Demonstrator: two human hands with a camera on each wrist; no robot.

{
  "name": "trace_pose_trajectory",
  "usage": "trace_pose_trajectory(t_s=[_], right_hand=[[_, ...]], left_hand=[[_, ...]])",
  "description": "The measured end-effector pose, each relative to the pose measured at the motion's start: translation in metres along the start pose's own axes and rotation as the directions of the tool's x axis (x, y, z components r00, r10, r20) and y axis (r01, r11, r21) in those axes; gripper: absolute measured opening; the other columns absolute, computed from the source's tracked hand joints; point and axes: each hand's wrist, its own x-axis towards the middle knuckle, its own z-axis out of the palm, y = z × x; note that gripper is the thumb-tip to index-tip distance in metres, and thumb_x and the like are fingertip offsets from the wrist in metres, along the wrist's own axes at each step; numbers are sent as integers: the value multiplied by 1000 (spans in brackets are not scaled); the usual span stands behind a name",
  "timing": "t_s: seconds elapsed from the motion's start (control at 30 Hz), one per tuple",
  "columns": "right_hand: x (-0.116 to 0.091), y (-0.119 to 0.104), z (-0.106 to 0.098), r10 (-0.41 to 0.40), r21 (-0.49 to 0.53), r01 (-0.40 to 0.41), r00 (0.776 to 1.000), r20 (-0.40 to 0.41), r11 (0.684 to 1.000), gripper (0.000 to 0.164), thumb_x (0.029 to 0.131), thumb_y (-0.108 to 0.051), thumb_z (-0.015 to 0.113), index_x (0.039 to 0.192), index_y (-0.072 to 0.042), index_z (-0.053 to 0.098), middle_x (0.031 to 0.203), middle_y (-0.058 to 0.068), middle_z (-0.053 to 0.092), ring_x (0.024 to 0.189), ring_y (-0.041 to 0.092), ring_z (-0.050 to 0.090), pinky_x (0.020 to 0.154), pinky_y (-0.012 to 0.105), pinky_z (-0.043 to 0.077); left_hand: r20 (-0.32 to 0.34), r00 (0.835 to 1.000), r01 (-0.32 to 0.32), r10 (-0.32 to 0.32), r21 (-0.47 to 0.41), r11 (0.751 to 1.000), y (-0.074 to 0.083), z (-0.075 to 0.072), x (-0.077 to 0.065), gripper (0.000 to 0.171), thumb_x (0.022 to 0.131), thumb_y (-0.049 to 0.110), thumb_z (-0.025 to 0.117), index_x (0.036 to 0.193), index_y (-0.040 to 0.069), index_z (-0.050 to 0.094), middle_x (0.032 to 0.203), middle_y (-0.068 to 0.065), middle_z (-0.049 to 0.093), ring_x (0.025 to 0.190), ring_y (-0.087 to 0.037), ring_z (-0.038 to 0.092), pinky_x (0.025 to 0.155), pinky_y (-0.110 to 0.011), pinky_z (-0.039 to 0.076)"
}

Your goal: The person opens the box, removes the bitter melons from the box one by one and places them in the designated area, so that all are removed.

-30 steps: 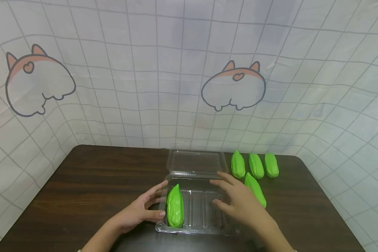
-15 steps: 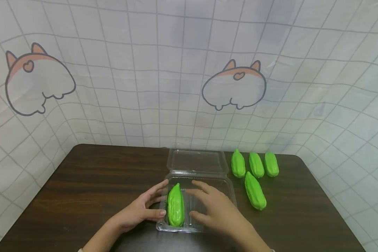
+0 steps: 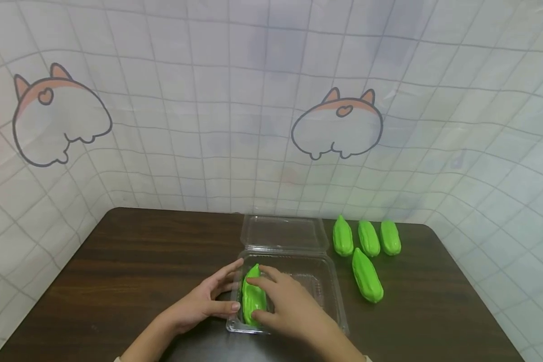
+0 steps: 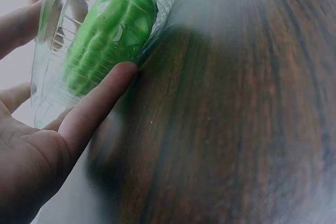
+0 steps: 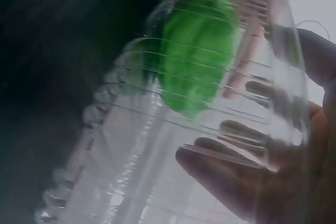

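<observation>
A glossy, ribbed green bitter melon (image 3: 252, 301) lies lengthwise along the left wall of a clear plastic clamshell box (image 3: 309, 261), pointed tip away from me. My right hand (image 3: 294, 304) reaches over it inside the box, fingers loosely bent and thumb apart. Its fingertips overlap the melon in the head view; contact is unclear. In the right wrist view the melon (image 5: 199, 51) and the fingers (image 5: 220, 174) show through the box wall. With thumb and fingers spread, my left hand (image 3: 203, 301) rests against the box's left side. The left wrist view shows its thumb (image 4: 105, 95) along that wall.
The box's lid (image 3: 284, 232) lies folded back behind it. To the right, another green melon (image 3: 367, 276) lies at a slant, with three more (image 3: 343, 236) in a row behind it. All lie on the dark wooden table (image 3: 140, 261), before a tiled-pattern curtain (image 3: 208, 125).
My right hand has moved left, from the box's right side to above the melon. The left hand stays at the left wall. The melon in the box has hardly shifted.
</observation>
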Motion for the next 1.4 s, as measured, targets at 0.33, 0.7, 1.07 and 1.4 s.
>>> trace_pose_trajectory(t_s=[0.33, 0.7, 1.07, 1.4], right_hand=[[3, 9, 16, 20, 29, -22, 999, 50, 999, 62, 89, -51, 70, 143, -26, 54, 155, 13, 41, 131, 35, 52, 100, 55, 49], [4, 9, 20, 53, 68, -56, 997, 56, 996, 56, 86, -43, 73, 139, -31, 60, 156, 11, 41, 117, 33, 62, 89, 60, 52], [0, 15, 5, 66, 50, -64, 997, -34, 997, 55, 81, -26, 76, 135, -28, 63, 157, 7, 40, 113, 29, 63, 88, 52, 54], [-6, 28, -23, 49, 67, -41, 990, -133, 997, 54, 80, -19, 77, 132, -21, 66, 154, 9, 44, 103, 21, 66, 77, 34, 56]], left_hand=[[12, 1000, -9, 9, -5, 1000, -3, 0, 2, 84, 97, 14, 65, 161, 26, 12, 163, -20, 15, 146, -45, 22, 93, -48, 54], [-2, 1000, -6, 6, -10, 1000, -4, 2, 1, 83, 97, 11, 65, 161, 28, 16, 162, -19, 18, 146, -42, 25, 92, -47, 55], [-19, 1000, -14, 14, 3, 1000, -5, 2, 1, 84, 95, 11, 67, 161, 28, 17, 161, -22, 19, 146, -47, 21, 91, -47, 55], [-15, 1000, -24, 24, 20, 1000, -5, 2, 4, 83, 96, 9, 65, 160, 30, 17, 162, -22, 17, 145, -49, 21, 91, -48, 55]])
